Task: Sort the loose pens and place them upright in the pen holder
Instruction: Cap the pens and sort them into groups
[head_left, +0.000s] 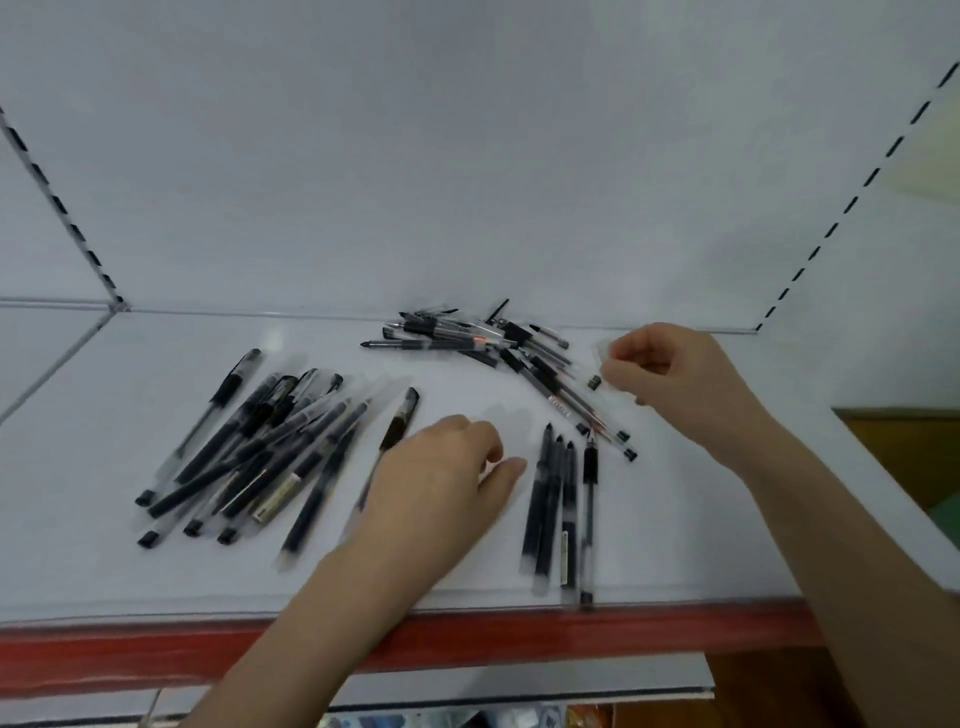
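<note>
Black and clear pens lie in three groups on a white shelf (467, 571). A large pile (249, 447) lies at the left, a tangled heap (488, 343) at the back, and a neat row of several pens (558, 509) near the front edge. My left hand (447, 478) rests palm down between the left pile and the row, fingers loosely apart, partly covering one pen (397, 426). My right hand (670, 369) is at the right end of the back heap, fingertips pinched on a clear pen (602, 382) with a dark tip. No pen holder is in view.
The shelf has a red front edge strip (467, 644) and a white back panel (467, 182) with slotted uprights at both sides. A lower shelf with packaged goods (441, 719) shows below. Brown wood (914, 447) lies to the right.
</note>
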